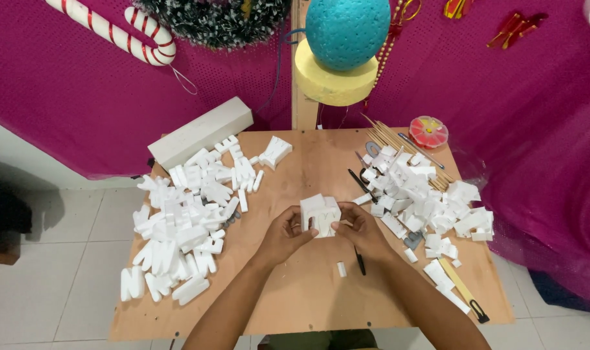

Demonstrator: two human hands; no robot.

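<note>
I am holding a white foam block (320, 214) at the centre of the wooden surface (308, 291), both hands meeting on it at twelve o'clock from my body. My left hand (286, 234) is gripping its left face, my right hand (358, 232) is pinching its right edge, fingers curled. Cut foam letters (178, 227) are lying at nine o'clock, foam offcuts (424, 198) at two, a black pen (360, 260) just below my right hand.

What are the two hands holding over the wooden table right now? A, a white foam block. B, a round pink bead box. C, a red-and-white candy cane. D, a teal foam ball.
A: both the left hand and the right hand grip the white foam block between them above the wooden table.
</note>
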